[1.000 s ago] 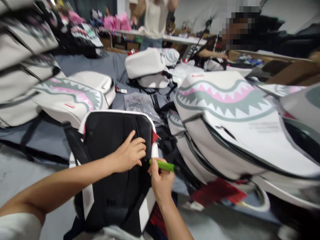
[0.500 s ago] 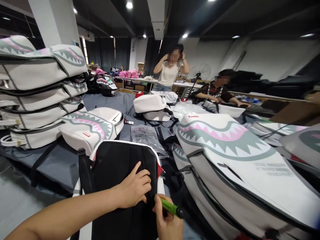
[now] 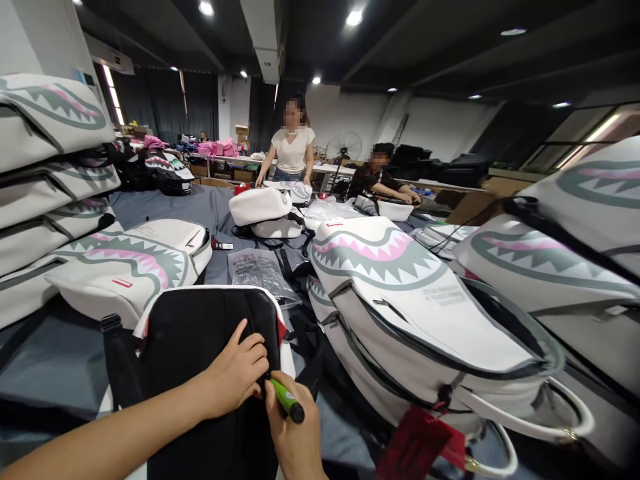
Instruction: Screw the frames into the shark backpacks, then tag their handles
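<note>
A white backpack lies in front of me with its black padded back panel [image 3: 200, 333] facing up. My left hand [image 3: 235, 367] rests on that panel, fingers outstretched, holding nothing. Close beside it, at the panel's right edge, my right hand [image 3: 295, 427] is closed around a green pen-shaped tool [image 3: 286, 400] with a black end. The tool's tip is hidden by my fingers and the panel. A black shoulder strap [image 3: 120, 360] lies along the bag's left side. Red fabric [image 3: 283, 329] shows at its right edge.
White backpacks [image 3: 380, 260] with shark-mouth prints are piled on the right, and another stack [image 3: 50, 147] stands left. A clear plastic bag [image 3: 260, 273] lies ahead on the grey cloth [image 3: 165, 203]. Two people, one standing [image 3: 293, 150] and one lower down [image 3: 373, 180], are across the table.
My view has swung right, bringing more of the right-hand backpacks into sight. The standing person has lowered their hands from the head to the table. Both my hands stay at the black panel.
</note>
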A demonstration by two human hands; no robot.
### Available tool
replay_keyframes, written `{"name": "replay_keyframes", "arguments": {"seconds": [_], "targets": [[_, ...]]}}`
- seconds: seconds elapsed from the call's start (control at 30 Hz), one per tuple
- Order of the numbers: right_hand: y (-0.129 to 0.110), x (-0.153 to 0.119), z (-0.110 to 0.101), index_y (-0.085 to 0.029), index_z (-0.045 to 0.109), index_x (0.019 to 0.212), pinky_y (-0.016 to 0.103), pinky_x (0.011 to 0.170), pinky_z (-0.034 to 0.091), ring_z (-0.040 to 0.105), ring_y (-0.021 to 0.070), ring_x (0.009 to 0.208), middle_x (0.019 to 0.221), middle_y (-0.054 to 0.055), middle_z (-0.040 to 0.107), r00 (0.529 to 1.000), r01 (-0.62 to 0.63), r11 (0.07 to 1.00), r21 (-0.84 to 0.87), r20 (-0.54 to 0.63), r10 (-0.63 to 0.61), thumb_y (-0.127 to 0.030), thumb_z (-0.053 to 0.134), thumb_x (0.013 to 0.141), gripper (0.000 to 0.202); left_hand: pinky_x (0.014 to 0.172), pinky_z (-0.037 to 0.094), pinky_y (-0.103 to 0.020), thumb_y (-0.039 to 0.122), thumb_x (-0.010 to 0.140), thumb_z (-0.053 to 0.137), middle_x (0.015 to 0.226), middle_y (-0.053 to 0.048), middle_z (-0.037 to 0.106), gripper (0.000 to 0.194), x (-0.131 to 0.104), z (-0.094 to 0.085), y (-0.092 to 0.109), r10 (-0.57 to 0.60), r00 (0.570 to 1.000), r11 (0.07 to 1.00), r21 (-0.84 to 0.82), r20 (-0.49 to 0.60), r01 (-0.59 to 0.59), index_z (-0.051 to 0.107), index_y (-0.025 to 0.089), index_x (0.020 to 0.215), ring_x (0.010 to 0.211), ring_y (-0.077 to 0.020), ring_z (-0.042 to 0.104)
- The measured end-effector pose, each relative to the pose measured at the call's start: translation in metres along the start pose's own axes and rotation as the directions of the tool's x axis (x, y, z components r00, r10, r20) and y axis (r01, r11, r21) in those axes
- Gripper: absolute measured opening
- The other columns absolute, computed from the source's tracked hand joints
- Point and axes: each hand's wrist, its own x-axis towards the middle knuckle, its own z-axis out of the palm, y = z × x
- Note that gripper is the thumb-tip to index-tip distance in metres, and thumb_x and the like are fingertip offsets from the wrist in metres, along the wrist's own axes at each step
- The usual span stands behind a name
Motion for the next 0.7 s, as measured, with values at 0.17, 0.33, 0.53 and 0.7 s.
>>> {"name": "replay_keyframes", "arguments": {"seconds": [0.17, 0.33, 0.53, 0.7], "targets": [[0.002, -0.003, 0.000, -0.021, 0.070, 0.083, 0.027, 0.053, 0.047, 0.064, 0.0190, 0.055, 0.063, 0.004, 0.068, 1.000, -0.010, 0.999, -0.034, 0.002, 0.010, -0.043, 0.045, 0.100, 0.037, 0.113, 0.028, -0.062, 0.051, 0.078, 0.077, 0.094, -0.005, 0.066, 0.039, 0.010, -0.012, -0.006, 0.105, 0.992, 0.988, 0.102, 0.067, -0.112, 0.062, 0.018, 0.093, 0.105, -0.0274, 0.057], [0.005, -0.009, -0.007, -0.022, 0.070, 0.089, 0.029, 0.058, 0.051, 0.067, 0.0209, 0.063, 0.071, 0.004, 0.072, 0.998, -0.015, 1.000, 0.012, 0.054, 0.015, -0.040, 0.049, 0.098, 0.029, 0.107, 0.035, -0.060, 0.045, 0.078, 0.077, 0.093, -0.006, 0.066, 0.035, 0.019, -0.026, -0.015, 0.172, 0.973, 0.970, 0.146, 0.156, -0.195, 0.062, 0.017, 0.093, 0.094, -0.0252, 0.058], [-0.008, -0.036, -0.014, -0.023, 0.058, 0.130, 0.038, 0.085, 0.055, 0.073, 0.0225, 0.095, 0.107, 0.007, 0.076, 0.991, 0.119, 0.987, 0.105, 0.050, -0.125, -0.026, 0.052, 0.098, 0.033, 0.090, 0.049, -0.040, 0.047, 0.074, 0.080, 0.082, -0.004, 0.065, 0.034, 0.026, -0.043, -0.016, 0.261, 0.958, 0.937, 0.209, 0.119, -0.281, 0.061, 0.019, 0.081, 0.082, -0.0219, 0.058], [-0.018, -0.074, -0.012, -0.034, 0.064, 0.113, 0.043, 0.087, 0.051, 0.075, 0.0223, 0.090, 0.101, 0.001, 0.078, 0.941, 0.311, 0.950, -0.036, -0.131, -0.313, -0.020, 0.046, 0.099, 0.027, 0.066, 0.044, -0.035, 0.020, 0.093, 0.054, 0.072, -0.003, 0.059, 0.020, -0.001, -0.093, 0.030, 0.300, 0.953, 0.914, 0.277, 0.030, -0.297, 0.056, 0.020, 0.074, 0.068, -0.0176, 0.051]]}}
